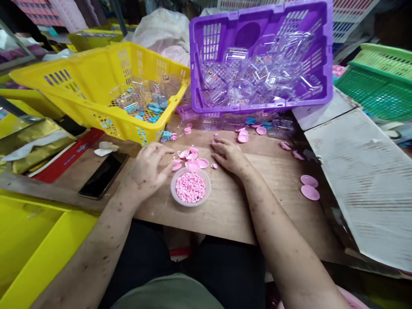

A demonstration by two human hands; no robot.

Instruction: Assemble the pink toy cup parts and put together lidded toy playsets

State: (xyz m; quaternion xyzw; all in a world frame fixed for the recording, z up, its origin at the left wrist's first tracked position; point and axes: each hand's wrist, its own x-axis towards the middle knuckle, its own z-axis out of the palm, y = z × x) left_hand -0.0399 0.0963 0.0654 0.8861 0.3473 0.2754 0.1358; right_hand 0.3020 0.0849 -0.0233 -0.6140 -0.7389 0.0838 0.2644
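Observation:
My left hand [146,169] is at the left of a small heap of pink plastic pieces [192,156], thumb and fingers apart, with nothing seen in it. On the other side, my right hand [228,155] rests on the wooden tabletop [273,171], fingers stretched out toward a tiny pink piece. Between the forearms stands a round, clear bowl [190,204] full of small pink rod-like pieces [190,187]. Round pink discs [243,136] lie beyond my right hand, and two pink ovals [310,187] lie farther right.
A yellow basket [106,103] with clear packs and blue pieces stands back left. A purple crate [222,107] full of clear plastic shells leans at the back. Left lies a black phone [103,176]; a white cardboard box [363,180] borders the right side.

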